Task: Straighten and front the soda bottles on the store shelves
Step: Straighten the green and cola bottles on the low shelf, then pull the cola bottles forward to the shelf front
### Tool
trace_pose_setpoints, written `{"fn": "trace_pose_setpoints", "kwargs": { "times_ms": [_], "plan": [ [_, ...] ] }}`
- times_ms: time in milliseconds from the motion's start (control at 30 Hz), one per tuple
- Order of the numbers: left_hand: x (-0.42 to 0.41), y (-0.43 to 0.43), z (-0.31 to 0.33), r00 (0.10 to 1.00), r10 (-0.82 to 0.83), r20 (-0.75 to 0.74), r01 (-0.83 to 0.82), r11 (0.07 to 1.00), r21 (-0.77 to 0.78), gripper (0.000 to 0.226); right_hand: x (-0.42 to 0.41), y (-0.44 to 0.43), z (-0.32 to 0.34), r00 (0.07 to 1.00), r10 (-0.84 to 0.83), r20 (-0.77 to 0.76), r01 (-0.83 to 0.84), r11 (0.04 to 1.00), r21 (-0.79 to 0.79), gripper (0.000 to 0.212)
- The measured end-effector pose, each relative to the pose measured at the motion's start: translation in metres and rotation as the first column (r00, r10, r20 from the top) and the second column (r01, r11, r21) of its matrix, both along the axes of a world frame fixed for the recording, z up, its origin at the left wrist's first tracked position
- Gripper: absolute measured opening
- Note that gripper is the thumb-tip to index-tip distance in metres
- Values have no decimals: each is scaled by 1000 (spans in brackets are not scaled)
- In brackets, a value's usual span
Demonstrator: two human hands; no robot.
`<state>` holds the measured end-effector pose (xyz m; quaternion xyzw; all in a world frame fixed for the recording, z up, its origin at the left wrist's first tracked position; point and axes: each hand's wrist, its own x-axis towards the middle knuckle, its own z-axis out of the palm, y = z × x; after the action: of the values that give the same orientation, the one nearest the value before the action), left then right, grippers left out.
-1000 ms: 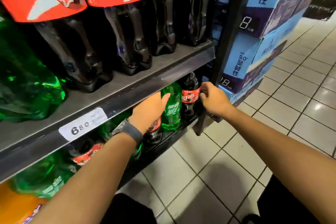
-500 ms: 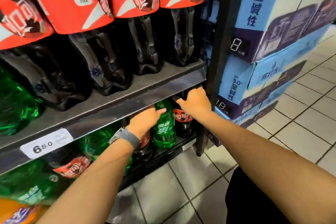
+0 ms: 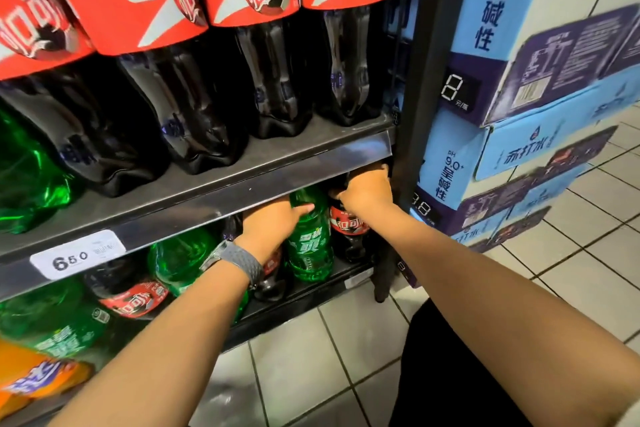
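Note:
On the bottom shelf a small green soda bottle (image 3: 310, 246) stands upright beside a small dark cola bottle (image 3: 348, 232) with a red label. My left hand (image 3: 270, 225), a watch on its wrist, reaches under the upper shelf's edge and grips the green bottle's upper part, thumb across its shoulder. My right hand (image 3: 365, 192) grips the cola bottle at its top, hiding the cap. More green, cola and orange bottles (image 3: 138, 298) fill the bottom shelf to the left, several leaning.
Large cola bottles (image 3: 263, 80) with red labels line the upper shelf (image 3: 242, 191), which carries a 6.50 price tag (image 3: 78, 258). A black shelf post (image 3: 420, 97) stands right of my hands. Stacked blue and purple cartons (image 3: 519, 114) sit beyond it on the tiled floor (image 3: 571, 270).
My right hand moved from the cola bottle's side up onto its top. My left hand stayed on the green bottle. The view shifted a little.

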<state>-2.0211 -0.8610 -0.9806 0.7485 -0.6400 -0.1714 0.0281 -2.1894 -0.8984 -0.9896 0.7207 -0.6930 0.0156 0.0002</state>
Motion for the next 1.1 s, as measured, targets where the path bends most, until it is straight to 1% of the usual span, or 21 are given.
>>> {"fn": "trace_pose_setpoints", "kwargs": {
  "times_ms": [100,167,200,300,367,500,567,633,700,733,767,800,833,867,900,933,967,1000,1033,1067,1100],
  "plan": [
    [2,-3,-2,999,-23,36,21,999,44,57,-4,0,5,990,-2,142,4,1000,-12,42],
    [2,-2,-5,1000,21,1,-21,1000,2,63,-7,2,8,968,-17,250,15,1000,12,37],
    [2,-2,-7,1000,30,-7,-30,999,-21,62,-7,2,10,963,-16,268,11,1000,21,38],
    [2,-2,-10,999,38,-10,-38,999,-37,63,-8,5,11,966,-6,259,-4,999,37,39],
    [2,-2,-10,999,41,-8,-41,998,-57,67,-7,6,11,956,-7,292,-1,1000,27,41],
    [2,1,-11,1000,-2,-2,2,994,-111,63,-6,13,13,944,-14,331,3,999,36,40],
    [3,3,-9,1000,1,-10,-2,994,-108,62,-5,23,19,952,8,305,-21,999,38,45],
    [4,8,-6,1000,-7,1,7,994,-112,63,-7,33,25,962,46,269,-48,999,2,47],
    [0,19,-2,998,-65,20,67,984,-167,54,-12,44,32,953,70,295,-77,997,11,46],
    [-2,27,0,995,-95,23,97,971,-220,50,-15,49,39,943,80,323,-99,994,42,51],
    [-5,35,5,992,-124,30,127,957,-262,49,-19,54,47,936,99,338,-134,988,81,54],
    [-8,44,10,987,-156,39,161,949,-271,51,-23,58,57,934,130,333,-177,977,116,56],
    [-9,50,19,978,-201,50,207,949,-236,57,-26,62,70,933,164,321,-218,966,140,55],
    [-9,56,30,962,-267,47,272,948,-166,64,-29,66,85,926,183,330,-244,957,154,52],
    [-8,60,46,939,-342,23,343,936,-77,70,-31,69,100,908,189,374,-257,956,142,46],
    [-7,63,65,910,-414,-21,414,910,-4,71,-31,71,116,875,196,443,-263,960,96,37],
    [-6,67,85,880,-467,-89,471,882,26,68,-30,73,130,832,205,515,-251,968,21,31],
    [-6,70,106,853,-493,-171,499,867,-10,60,-28,73,145,783,228,579,-223,971,-81,26],
    [-7,74,127,832,-493,-254,485,869,-97,52,-27,74,156,728,259,635,-179,966,-189,22],
    [-9,79,147,817,-483,-315,434,875,-216,43,-25,74,166,678,301,671,-127,947,-296,19],
    [-9,82,165,810,-477,-341,364,865,-345,35,-24,74,176,638,346,688,-75,917,-392,21]
  ]
}}
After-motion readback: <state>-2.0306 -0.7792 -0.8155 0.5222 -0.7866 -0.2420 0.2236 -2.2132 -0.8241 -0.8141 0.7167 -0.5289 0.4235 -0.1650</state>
